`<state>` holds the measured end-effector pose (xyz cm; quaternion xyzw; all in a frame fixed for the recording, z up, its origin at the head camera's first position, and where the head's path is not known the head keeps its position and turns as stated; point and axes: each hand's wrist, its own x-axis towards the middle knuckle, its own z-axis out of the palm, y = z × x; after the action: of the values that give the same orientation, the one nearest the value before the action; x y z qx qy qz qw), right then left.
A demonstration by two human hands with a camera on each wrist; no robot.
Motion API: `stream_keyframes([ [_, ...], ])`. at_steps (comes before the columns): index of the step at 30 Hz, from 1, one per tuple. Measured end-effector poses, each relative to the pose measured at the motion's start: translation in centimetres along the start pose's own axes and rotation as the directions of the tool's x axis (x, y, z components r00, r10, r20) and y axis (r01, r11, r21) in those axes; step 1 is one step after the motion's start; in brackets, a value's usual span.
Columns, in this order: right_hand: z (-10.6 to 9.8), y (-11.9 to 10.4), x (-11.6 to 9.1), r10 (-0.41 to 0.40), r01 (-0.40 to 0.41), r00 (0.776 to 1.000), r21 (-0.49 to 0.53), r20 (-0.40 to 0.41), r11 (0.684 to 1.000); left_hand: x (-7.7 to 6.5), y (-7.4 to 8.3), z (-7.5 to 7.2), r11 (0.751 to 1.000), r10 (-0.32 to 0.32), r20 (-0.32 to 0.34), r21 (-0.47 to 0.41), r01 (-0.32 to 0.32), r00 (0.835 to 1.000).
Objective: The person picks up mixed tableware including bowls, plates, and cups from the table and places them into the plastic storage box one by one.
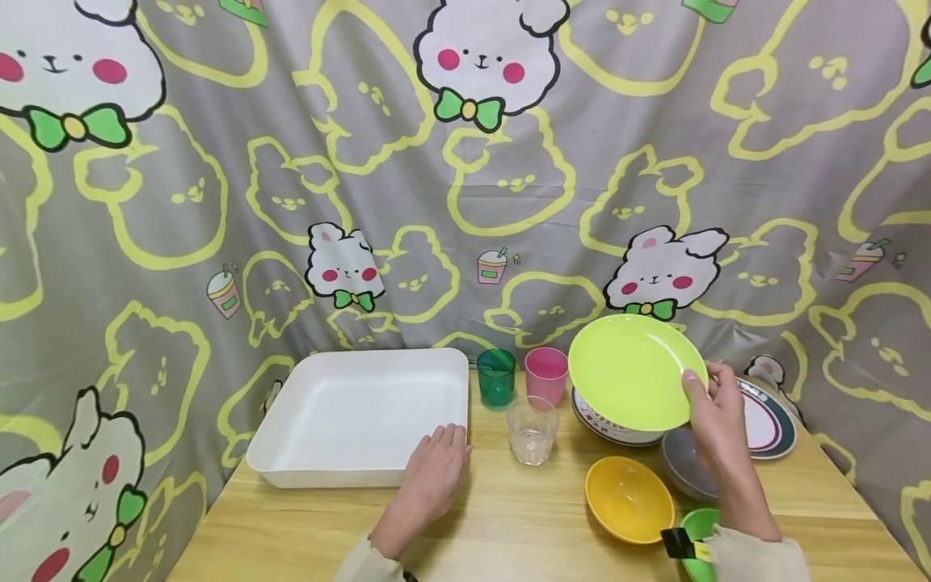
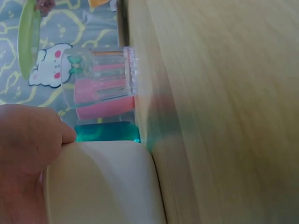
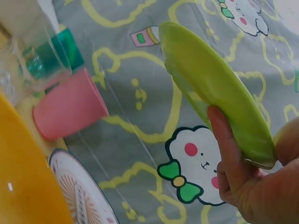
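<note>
My right hand (image 1: 716, 412) grips the edge of a lime-green plate (image 1: 633, 372), thumb on its upper face and fingers beneath. The plate is raised and tilted above a stack of patterned dishes (image 1: 618, 432). In the right wrist view the plate (image 3: 219, 88) appears nearly edge-on, pinched at its lower end by the hand (image 3: 252, 186). My left hand (image 1: 436, 469) rests over the right front corner of a white rectangular tray (image 1: 356, 477), its fingers extended. The left wrist view has that hand (image 2: 28, 149) lying on the tray's rim.
Between tray and dishes stand a green cup (image 1: 496, 380), a pink cup (image 1: 545, 376) and a clear glass (image 1: 532, 432). An orange bowl (image 1: 629, 499), a grey bowl (image 1: 684, 465), a green bowl (image 1: 700, 525) and a dark-rimmed plate (image 1: 778, 420) sit on the right. A patterned curtain (image 1: 436, 202) hangs behind.
</note>
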<state>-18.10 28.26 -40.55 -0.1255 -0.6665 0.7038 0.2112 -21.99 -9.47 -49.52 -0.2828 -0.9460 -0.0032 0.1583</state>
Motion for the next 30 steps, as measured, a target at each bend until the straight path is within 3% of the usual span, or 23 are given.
stream_keyframes([
  [5,1.7,0.2,-0.3,0.046,-0.046,0.999,0.002,-0.021,0.999,-0.1,-0.2,-0.1,1.0,0.0,0.005,-0.008,0.0,1.0],
  [14,4.4,1.0,-0.7,0.065,-0.061,0.997,0.095,-0.039,0.994,0.0,-0.3,-0.5,0.998,0.012,0.023,-0.061,-0.011,1.0],
  [22,5.6,2.0,-0.9,0.081,-0.082,0.997,0.14,0.007,0.987,0.1,-0.2,-0.3,0.993,-0.005,0.03,-0.115,0.008,1.0],
  [30,6.8,2.5,-1.0,0.073,-0.075,0.997,0.082,0.036,0.994,0.5,-0.4,-1.1,0.975,-0.033,0.034,-0.217,0.039,0.999],
])
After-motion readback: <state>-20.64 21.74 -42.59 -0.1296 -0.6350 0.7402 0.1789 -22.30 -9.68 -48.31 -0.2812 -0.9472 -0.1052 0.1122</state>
